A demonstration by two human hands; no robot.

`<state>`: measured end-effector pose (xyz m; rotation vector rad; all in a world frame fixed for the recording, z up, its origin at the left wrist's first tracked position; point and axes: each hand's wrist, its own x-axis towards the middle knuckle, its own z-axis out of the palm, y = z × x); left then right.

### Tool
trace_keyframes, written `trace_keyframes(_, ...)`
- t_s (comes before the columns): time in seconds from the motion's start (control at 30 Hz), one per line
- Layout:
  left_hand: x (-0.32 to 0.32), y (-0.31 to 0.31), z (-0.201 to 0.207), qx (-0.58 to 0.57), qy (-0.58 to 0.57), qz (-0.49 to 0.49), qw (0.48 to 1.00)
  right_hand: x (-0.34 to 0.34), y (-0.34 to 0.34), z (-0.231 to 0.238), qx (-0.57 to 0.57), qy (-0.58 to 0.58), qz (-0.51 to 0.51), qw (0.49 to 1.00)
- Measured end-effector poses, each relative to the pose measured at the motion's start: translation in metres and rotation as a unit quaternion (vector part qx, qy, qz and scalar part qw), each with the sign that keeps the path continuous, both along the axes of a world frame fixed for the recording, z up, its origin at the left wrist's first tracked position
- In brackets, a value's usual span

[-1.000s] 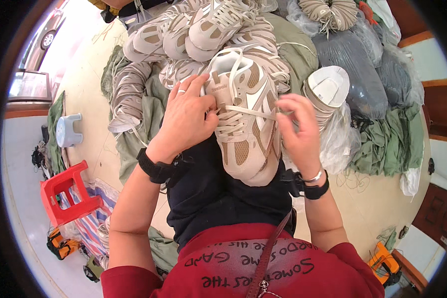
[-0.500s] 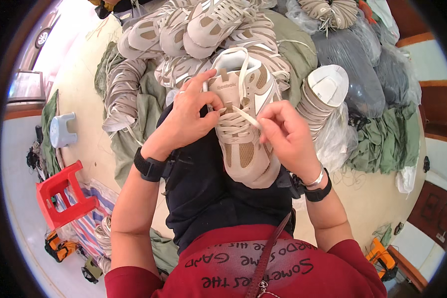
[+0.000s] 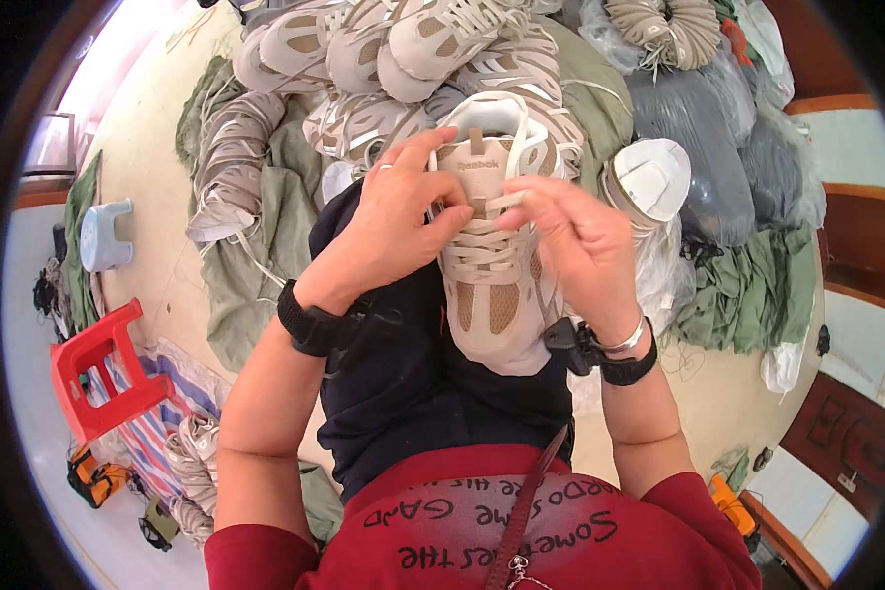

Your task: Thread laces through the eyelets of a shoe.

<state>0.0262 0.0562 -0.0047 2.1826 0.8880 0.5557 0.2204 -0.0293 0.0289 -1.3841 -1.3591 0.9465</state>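
Slippage looks like the chief risk. The beige-and-tan sneaker with mesh panels and white lining sits over the lap of the dark navy trousers, toe toward the body and collar away; what supports it underneath is hidden. The right hand has thumb and forefinger pinched narrowly on a flat cream fabric lace; a weak or off-centre grip could let it slide free or twist. The left hand has its fingers curled, thumb close to forefinger, beside the padded beige tongue; I cannot tell whether they hold a lace end. Uneven pulling between the 2 hands could leave the crossed rows slack or drag the tongue sideways. A hard tug might rock or swivel the sneaker. The small black block on the right wrist sits near the toe and could knock it. Beyond the collar, the heap of beige-and-white sneakers could snag a trailing lace.
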Motion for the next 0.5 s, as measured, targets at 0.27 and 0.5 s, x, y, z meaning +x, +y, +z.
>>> trace_keyframes(0.27, -0.004, 0.002, -0.001, 0.013, 0.014, -0.010, 1.000, 0.021, -0.015, 0.007, -0.126, 0.002, 0.315, 0.941)
trace_keyframes(0.5, 0.000, 0.003, 0.002, -0.043, 0.008, -0.020, 0.999, 0.031, -0.007, 0.009, 0.038, -0.334, 0.033, 0.941)
